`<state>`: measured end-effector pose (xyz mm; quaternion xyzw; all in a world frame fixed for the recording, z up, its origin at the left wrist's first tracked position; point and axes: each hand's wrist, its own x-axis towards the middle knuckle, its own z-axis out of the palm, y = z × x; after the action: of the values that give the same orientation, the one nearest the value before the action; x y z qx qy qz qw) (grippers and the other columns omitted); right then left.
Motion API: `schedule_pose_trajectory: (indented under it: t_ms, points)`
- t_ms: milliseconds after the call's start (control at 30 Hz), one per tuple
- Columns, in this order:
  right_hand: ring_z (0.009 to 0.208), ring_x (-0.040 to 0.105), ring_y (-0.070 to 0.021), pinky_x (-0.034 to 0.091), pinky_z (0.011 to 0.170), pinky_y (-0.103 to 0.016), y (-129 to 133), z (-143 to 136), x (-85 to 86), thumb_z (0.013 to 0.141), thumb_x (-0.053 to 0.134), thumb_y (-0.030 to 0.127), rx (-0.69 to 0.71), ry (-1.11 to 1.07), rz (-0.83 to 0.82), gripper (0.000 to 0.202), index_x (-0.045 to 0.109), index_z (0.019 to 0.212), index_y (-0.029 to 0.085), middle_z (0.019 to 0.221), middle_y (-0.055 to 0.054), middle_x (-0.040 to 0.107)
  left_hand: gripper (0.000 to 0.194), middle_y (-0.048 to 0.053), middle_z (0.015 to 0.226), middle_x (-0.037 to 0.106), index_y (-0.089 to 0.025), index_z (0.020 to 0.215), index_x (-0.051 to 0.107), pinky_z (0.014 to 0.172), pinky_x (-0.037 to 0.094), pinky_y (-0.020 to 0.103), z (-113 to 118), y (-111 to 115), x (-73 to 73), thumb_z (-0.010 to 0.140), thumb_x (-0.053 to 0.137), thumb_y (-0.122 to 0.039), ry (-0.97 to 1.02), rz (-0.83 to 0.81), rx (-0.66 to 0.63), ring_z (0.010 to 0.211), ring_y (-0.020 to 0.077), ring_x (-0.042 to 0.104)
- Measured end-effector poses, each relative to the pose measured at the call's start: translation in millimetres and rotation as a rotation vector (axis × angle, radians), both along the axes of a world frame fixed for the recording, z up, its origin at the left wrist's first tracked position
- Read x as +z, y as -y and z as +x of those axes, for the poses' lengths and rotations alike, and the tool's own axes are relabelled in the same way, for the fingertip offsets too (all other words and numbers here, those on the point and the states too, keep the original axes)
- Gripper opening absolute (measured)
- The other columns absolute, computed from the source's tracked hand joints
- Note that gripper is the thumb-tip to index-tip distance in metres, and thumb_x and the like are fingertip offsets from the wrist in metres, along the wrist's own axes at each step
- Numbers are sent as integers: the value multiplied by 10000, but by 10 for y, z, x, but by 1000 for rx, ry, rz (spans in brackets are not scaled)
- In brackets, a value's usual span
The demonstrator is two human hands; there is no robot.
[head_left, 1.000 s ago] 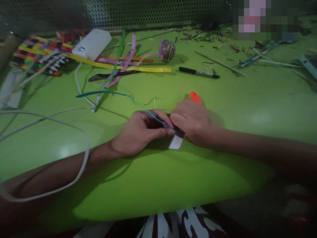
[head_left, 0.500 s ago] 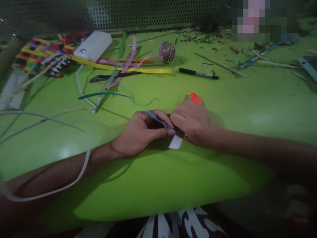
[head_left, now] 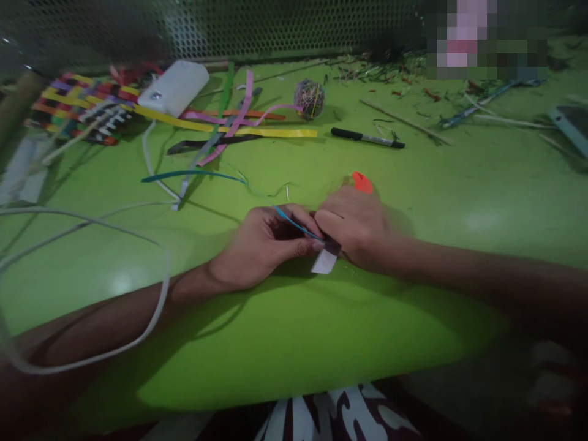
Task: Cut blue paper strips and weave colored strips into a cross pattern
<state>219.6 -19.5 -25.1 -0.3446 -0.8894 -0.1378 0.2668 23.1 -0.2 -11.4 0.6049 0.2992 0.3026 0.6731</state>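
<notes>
My left hand (head_left: 257,248) pinches a narrow teal strip (head_left: 294,222) between thumb and fingers, near the middle of the table. The strip's long tail trails away to the left. Pressed close against those fingertips, my right hand (head_left: 356,226) is closed in a fist around an object with a bright orange end (head_left: 362,182) that sticks out above the knuckles. The fist hides most of this object, so its kind is unclear. Below the meeting fingertips a flat whitish piece (head_left: 324,261) pokes out; I cannot tell what it belongs to.
Coloured strips, including a yellow strip (head_left: 285,132), lie beyond my left hand. Further back are a black pen (head_left: 367,138), a small wound ball (head_left: 309,99), a white device (head_left: 174,89) and a woven piece (head_left: 64,107). A white cable (head_left: 168,269) loops over my left forearm.
Both hands keep almost the same pose and place. The teal strip's far end has shifted very slightly to the left.
</notes>
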Motion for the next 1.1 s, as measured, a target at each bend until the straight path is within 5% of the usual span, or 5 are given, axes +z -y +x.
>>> schedule_pose_trajectory:
  t_ms: [833, 1100]
  points:
    - [561, 392, -150, 327, 579, -324, 9, 10, 11, 1033, 448, 179, -31, 59, -22, 384, 554, 665, 214, 588, 11, 501, 177, 10, 728, 732, -161, 737, 715, 700, 598, 274, 23, 9, 20, 695, 886, -168, -15, -17, 27, 710, 155, 686]
    - [604, 393, -152, 338, 607, -324, 30, -9, 50, 1057, 395, 215, -103, 150, -183, 412, 575, 687, 219, 614, 1, 533, 187, 4, 717, 719, -169, 737, 701, 708, 594, 275, 27, 18, 30, 694, 883, -176, -18, -12, 26, 717, 159, 686]
